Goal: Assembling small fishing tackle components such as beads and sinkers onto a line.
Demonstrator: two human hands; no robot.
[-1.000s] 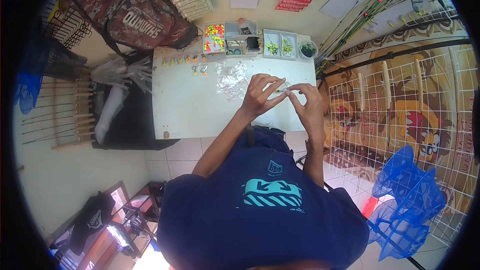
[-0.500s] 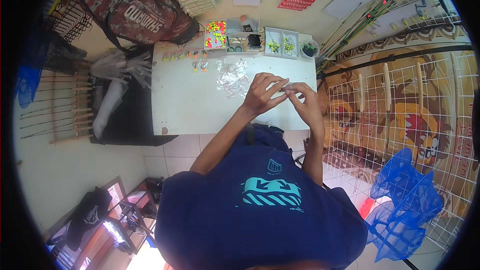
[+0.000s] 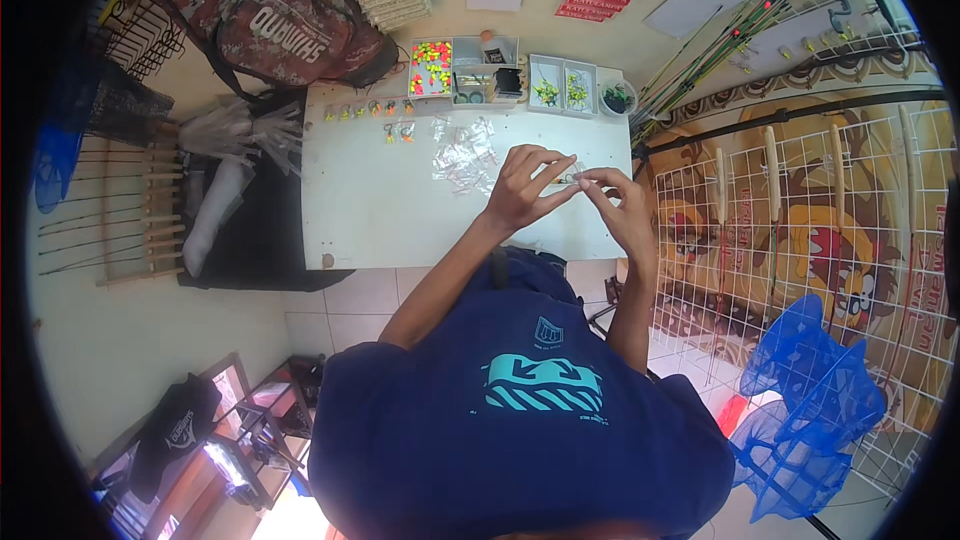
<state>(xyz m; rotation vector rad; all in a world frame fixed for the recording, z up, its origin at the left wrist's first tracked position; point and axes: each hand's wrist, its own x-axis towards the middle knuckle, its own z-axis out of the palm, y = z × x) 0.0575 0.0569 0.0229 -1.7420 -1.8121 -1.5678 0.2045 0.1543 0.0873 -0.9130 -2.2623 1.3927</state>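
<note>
Over the right part of the white table (image 3: 380, 220), my two hands meet fingertip to fingertip. Between them is a small clear plastic bag (image 3: 569, 179), with a small yellowish item at it too tiny to make out. My left hand (image 3: 525, 187) pinches the bag from the left side. On the other side, the thumb and forefinger of my right hand (image 3: 622, 210) are closed at its edge. Left of my hands lies a loose pile of clear plastic bags (image 3: 463, 152). Beyond that pile, small filled packets (image 3: 375, 110) with bright orange and yellow contents are laid out in rows.
Along the table's back stand a tray of colourful beads (image 3: 432, 68), a divided box (image 3: 486, 90), a white tray with yellow-green pieces (image 3: 562, 87) and a round tub (image 3: 617, 97). A white wire rack (image 3: 745, 240) and blue nets (image 3: 810, 410) are at right.
My right hand has shifted slightly right, its fingers still pinching near the bag. The left hand has stayed almost in place.
</note>
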